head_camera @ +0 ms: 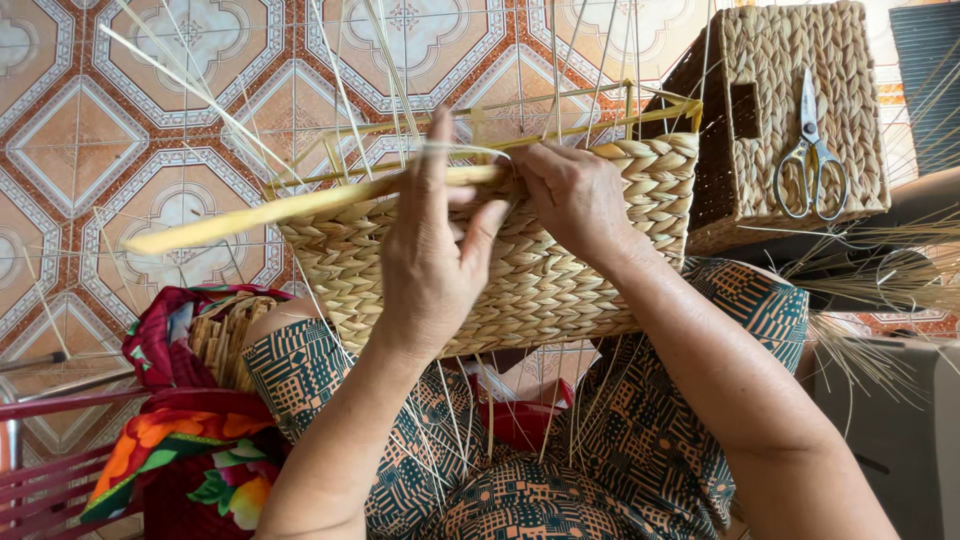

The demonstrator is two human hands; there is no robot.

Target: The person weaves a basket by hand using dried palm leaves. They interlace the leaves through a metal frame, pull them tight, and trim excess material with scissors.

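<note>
- Two bare hands work at the top edge of a half-woven basket, which lies tilted across the person's lap, over a patterned dress.
- Head view: L hand is raised in front of the basket wall, index finger straight up, thumb & fingers loosely spread; can't tell if its grip pinches the thin pale strand looped just by its fingertip.
- R hand sits on the rim, fingers curled down & closed on the braided edge, next to a flat yellowish fibre strip that runs off to the left.
- Thin straw stakes fan upward from the basket frame.
- Behind, on the tiled floor: a finished woven basket w/ scissors lying on it.
- Lower left: bright floral cloth.
</note>
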